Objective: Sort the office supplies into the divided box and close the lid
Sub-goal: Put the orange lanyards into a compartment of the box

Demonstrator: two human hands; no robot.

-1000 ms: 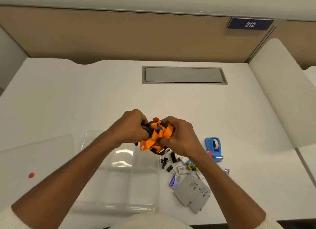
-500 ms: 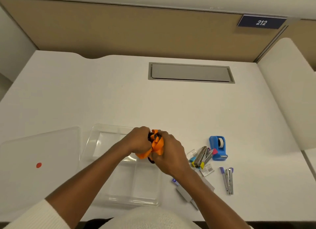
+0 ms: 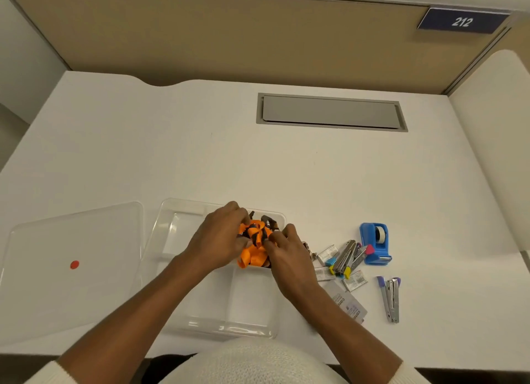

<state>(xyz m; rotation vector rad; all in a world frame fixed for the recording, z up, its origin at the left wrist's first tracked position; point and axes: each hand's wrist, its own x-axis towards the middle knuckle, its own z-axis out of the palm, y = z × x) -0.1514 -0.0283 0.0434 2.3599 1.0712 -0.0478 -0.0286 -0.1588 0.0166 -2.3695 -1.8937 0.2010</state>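
A clear divided box [image 3: 172, 229] lies on the white desk in front of me. A bundled orange and black strap [image 3: 255, 246] rests in its far right compartment. My left hand [image 3: 220, 237] presses on the bundle's left side and my right hand [image 3: 286, 251] on its right side, fingers curled on the strap. The clear lid [image 3: 71, 269] with a red dot lies flat to the left of the box. Right of the box are a blue tape dispenser [image 3: 374, 243], a pile of small staplers and staple packs [image 3: 344, 260], a purple-tipped stapler [image 3: 390, 297] and grey booklets [image 3: 348, 305].
A grey cable hatch [image 3: 329, 112] is set into the desk at the back. A beige partition with a "212" sign [image 3: 461, 21] stands behind, and a white panel [image 3: 493, 143] rises on the right.
Both hands have carried the orange strap bundle down and to the left, from above the desk into the box's far right compartment. The supplies on the right have come into view.
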